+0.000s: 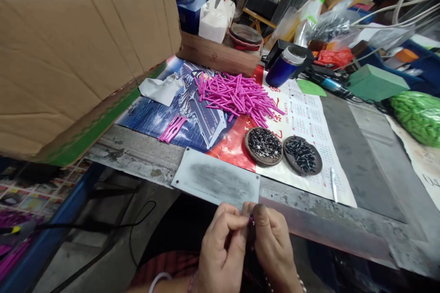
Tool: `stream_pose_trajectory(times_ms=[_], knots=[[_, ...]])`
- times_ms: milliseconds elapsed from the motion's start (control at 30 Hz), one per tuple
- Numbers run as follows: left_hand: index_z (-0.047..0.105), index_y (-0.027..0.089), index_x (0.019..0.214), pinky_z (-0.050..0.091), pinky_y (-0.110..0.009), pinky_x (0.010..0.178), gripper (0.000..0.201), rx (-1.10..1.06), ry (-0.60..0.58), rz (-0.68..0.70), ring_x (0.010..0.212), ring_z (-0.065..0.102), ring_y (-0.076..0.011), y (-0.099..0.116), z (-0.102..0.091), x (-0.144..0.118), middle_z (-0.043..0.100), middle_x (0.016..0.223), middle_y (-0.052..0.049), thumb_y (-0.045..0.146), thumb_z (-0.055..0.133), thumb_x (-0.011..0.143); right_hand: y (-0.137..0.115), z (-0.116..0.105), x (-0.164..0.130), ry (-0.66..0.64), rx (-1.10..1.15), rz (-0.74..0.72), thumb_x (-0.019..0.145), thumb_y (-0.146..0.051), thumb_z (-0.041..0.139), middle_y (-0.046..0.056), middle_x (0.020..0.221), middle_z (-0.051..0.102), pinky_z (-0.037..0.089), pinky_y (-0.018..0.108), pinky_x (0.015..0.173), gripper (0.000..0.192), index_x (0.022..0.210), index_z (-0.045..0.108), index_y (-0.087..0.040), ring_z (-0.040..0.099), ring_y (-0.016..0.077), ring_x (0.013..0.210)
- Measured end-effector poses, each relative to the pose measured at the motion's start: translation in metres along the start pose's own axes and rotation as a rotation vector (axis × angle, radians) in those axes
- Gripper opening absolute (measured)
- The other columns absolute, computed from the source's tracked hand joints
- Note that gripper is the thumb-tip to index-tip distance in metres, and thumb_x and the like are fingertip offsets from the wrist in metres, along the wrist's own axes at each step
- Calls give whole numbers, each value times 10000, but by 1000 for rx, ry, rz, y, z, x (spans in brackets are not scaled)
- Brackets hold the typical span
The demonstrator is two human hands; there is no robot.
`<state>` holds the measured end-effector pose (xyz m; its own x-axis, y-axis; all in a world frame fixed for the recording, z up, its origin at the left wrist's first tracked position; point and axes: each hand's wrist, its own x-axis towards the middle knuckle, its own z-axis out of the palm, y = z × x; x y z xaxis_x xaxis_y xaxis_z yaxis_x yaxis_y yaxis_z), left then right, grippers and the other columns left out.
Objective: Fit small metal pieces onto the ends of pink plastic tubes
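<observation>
My left hand (222, 242) and my right hand (275, 242) meet at the table's front edge, fingertips pinched together. Between them shows a bit of a magenta plastic stick (251, 221); most of it is hidden by the fingers. Just beyond lies a grey metal plate (216, 176) with a dark rubbed patch. A loose pile of magenta sticks (237, 94) covers the middle of the poster, and a small bundle of magenta sticks (172, 128) lies to its left. Two round dishes hold small dark metal parts: a brown dish (264, 146) and a darker dish (303, 155).
A large cardboard box (85, 64) leans over the left side. Behind the pile stand a wooden board (220, 55) and a blue tumbler (285, 66). To the right are a small knife-like tool (333, 185), a green block (377, 82) and a bag of green pieces (417, 116).
</observation>
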<state>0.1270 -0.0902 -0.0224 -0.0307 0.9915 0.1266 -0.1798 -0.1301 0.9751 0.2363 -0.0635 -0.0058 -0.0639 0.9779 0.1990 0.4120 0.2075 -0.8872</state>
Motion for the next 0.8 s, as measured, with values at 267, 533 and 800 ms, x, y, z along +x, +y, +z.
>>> stream_pose_trajectory(times_ms=[267, 533, 800], knots=[[660, 252, 993, 530, -192, 779, 224, 17, -41, -3, 823, 628, -124, 1, -2, 2, 566, 885, 11, 84, 512, 979, 1, -8, -9, -6, -11, -88, 1071, -292, 426, -21, 665, 510, 395, 216, 538, 367, 729, 522, -202, 495, 107, 572], [637, 259, 1050, 521, -173, 815, 282, 46, 8, 42, 832, 608, -109, 1, -3, 3, 568, 922, 16, 42, 477, 967, -7, -10, -14, 71, -113, -112, 986, -173, 571, 21, 953, 636, 529, 180, 783, 64, 1017, 608, -214, 643, 125, 874], [634, 248, 1027, 526, -181, 790, 219, 16, -5, 8, 830, 609, -111, -3, 0, 4, 565, 911, 14, 70, 513, 990, -7, -11, -15, 116, -72, -57, 985, -134, 580, 12, 960, 691, 545, 162, 804, 130, 987, 662, -235, 684, 123, 895]])
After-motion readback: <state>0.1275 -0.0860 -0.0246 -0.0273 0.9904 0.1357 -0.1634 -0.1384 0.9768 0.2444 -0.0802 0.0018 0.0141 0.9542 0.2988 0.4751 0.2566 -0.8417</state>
